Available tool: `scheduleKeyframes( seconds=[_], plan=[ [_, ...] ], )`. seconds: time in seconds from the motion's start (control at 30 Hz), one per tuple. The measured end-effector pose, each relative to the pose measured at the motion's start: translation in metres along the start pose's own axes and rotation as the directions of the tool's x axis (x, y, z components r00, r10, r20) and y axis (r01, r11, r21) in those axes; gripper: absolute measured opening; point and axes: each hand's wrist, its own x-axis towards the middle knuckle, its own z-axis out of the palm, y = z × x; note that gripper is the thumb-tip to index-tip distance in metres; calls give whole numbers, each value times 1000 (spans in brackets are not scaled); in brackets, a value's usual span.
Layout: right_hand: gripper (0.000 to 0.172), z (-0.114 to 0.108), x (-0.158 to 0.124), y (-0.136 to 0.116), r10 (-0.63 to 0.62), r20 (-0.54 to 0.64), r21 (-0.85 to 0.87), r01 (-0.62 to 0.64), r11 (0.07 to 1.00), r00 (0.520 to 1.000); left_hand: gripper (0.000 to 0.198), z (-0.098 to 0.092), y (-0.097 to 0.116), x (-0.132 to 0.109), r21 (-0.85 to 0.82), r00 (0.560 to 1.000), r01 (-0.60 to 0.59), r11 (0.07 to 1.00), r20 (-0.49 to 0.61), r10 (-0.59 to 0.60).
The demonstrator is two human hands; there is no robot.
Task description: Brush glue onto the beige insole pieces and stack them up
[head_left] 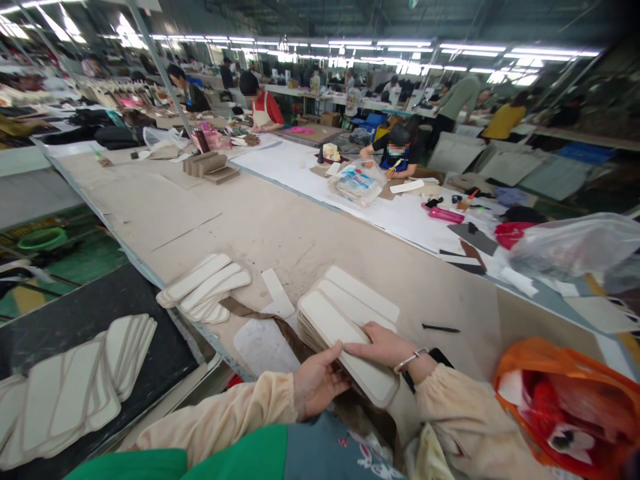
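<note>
A thick stack of long cream panels (345,327) with rounded corners and brownish edges lies on the table in front of me. My left hand (320,380) holds its near side, thumb at the top edge and fingers bent against the side. Across the top lies my right hand (383,345), gripping the stack, with its thumb close to the left thumb and its fingertips over the far side. More cream panels lie beside and partly under this stack. A brown cloth strip (280,320) runs along the near side of the stack.
Loose panels (207,283) lie fanned to the left, with more panels (75,387) on a black board lower left. A small white strip (278,292), a dark thin tool (440,328) and an orange bag (560,360) are nearby. Co-workers sit across the table.
</note>
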Motion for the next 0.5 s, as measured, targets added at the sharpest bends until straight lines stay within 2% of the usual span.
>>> scheduleKeyframes(
  seconds=[0.13, 0.37, 0.5],
  plan=[
    [74, -4, -8, -10, 35, 19, 132, -38, 991, 999, 41, -3, -1, -4, 23, 999, -9, 1000, 34, 8],
    [73, 4, -17, -25, 38, -23, 134, -34, 990, 999, 50, -8, -1, -6, -75, 992, -106, 991, 67, 112],
    [70, 9, -19, -27, 15, -32, 211, -8, 978, 999, 56, -10, -3, -9, -101, 983, -132, 986, 116, 144]
  ],
)
